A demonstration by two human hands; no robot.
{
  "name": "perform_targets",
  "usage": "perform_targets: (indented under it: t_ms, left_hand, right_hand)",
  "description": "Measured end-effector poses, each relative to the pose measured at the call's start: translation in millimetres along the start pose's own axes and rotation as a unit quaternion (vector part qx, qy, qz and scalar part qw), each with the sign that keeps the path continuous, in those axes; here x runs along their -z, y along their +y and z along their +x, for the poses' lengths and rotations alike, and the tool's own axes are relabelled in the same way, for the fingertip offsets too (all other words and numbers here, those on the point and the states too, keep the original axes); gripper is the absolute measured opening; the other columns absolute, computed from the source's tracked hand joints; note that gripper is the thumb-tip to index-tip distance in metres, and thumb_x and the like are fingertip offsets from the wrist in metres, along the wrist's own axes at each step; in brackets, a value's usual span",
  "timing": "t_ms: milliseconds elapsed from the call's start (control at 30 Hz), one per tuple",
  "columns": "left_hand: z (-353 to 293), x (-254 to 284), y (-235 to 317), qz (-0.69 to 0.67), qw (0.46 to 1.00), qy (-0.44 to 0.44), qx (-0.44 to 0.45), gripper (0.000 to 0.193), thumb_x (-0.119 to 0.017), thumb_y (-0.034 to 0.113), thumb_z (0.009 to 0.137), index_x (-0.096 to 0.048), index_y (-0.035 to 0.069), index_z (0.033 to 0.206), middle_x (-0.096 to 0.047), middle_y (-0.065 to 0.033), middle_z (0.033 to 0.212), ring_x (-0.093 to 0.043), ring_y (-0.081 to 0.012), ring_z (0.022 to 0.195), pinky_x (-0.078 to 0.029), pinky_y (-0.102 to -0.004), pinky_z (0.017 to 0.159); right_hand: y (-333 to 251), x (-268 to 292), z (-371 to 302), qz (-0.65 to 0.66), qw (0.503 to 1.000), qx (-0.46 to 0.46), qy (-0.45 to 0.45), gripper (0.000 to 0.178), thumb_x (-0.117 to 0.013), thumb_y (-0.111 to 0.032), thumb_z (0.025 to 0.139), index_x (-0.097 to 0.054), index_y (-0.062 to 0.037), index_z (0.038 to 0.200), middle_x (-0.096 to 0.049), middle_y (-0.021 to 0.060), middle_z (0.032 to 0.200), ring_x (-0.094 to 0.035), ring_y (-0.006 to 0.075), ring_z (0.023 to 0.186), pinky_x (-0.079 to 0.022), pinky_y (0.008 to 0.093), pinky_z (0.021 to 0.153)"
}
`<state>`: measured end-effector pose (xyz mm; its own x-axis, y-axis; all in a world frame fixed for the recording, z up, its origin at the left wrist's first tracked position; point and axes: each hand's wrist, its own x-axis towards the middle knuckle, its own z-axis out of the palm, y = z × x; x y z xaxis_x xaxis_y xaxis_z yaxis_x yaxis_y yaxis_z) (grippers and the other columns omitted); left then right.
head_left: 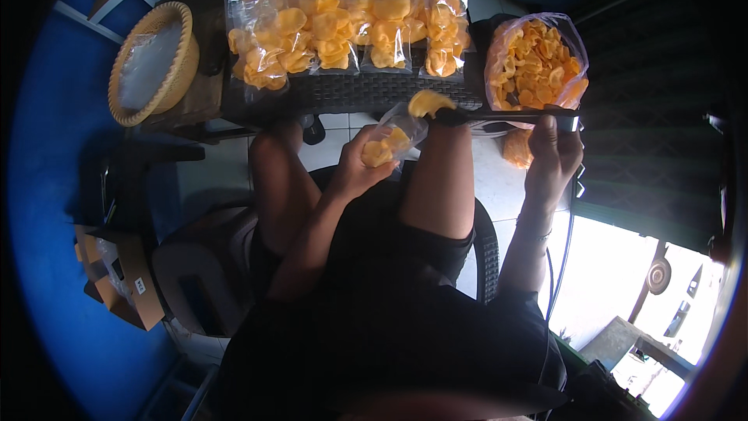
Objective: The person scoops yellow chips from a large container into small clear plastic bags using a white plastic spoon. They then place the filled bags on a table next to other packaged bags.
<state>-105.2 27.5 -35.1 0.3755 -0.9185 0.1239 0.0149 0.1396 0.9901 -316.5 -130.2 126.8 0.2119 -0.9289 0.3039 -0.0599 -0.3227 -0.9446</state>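
My left hand (357, 169) is closed around a small clear plastic bag (407, 120), its open mouth tilted to the upper right and some orange-yellow chips (382, 150) inside. In my right hand (556, 154) are long black tongs (502, 116), held level and pointing left. At their tip a chip (428, 102), slightly blurred, is right beside the bag's mouth. A large open plastic bag (578, 47) full of loose chips stands just beyond my right hand. Several filled clear bags (331, 27) lie in rows on the dark woven table (351, 92) ahead.
A round woven basket (187, 39) holding clear plastic bags stands at the left. Under the large bag, another orange bag (517, 148) rests on the tiled floor. An opened cardboard box (128, 284) and a dark chair (199, 273) are at my left; a dark shutter (654, 109) is at right.
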Motion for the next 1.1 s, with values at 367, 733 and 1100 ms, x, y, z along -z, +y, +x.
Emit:
perform_targets:
  t_ms: [367,733,1100]
  left_hand:
    - [-2.5,2.8,1.0,-0.005,1.0,-0.013,-0.006,0.056,-0.084,0.006,0.074,-0.056,0.001,0.123,-0.064,-0.0072,0.115,-0.063,-0.0134,0.102,-0.052,-0.0285,0.088]
    - [-4.3,-1.9,14.6,-0.169,0.983,-0.033,0.061,0.058,-0.087,0.005,0.073,-0.056,0.002,0.122,-0.065,-0.0035,0.109,-0.064,-0.0117,0.097,-0.053,-0.0267,0.085]
    - [-1.4,-0.8,9.6,-0.147,0.987,-0.024,0.055,0.049,-0.085,0.006,0.076,-0.06,0.002,0.118,-0.067,-0.0023,0.106,-0.063,-0.0102,0.096,-0.052,-0.0263,0.086]
  right_hand:
    - [-18.0,-10.0,-1.1,-0.038,0.995,0.087,0.029,0.027,-0.066,-0.018,0.097,-0.063,0.0037,0.112,-0.061,0.0018,0.08,-0.051,0.0064,0.066,-0.038,0.0215,0.057]
    - [74.8,54.1,45.2,-0.293,0.907,0.192,0.233,0.014,-0.068,-0.011,0.092,-0.062,-0.0032,0.102,-0.074,0.0078,0.096,-0.072,0.0147,0.087,-0.059,0.0284,0.063]
    - [101.1,27.3,41.3,-0.253,0.919,0.237,0.187,0.026,-0.07,-0.007,0.091,-0.057,0.0024,0.111,-0.071,0.0137,0.093,-0.072,0.0206,0.08,-0.058,0.0309,0.071]
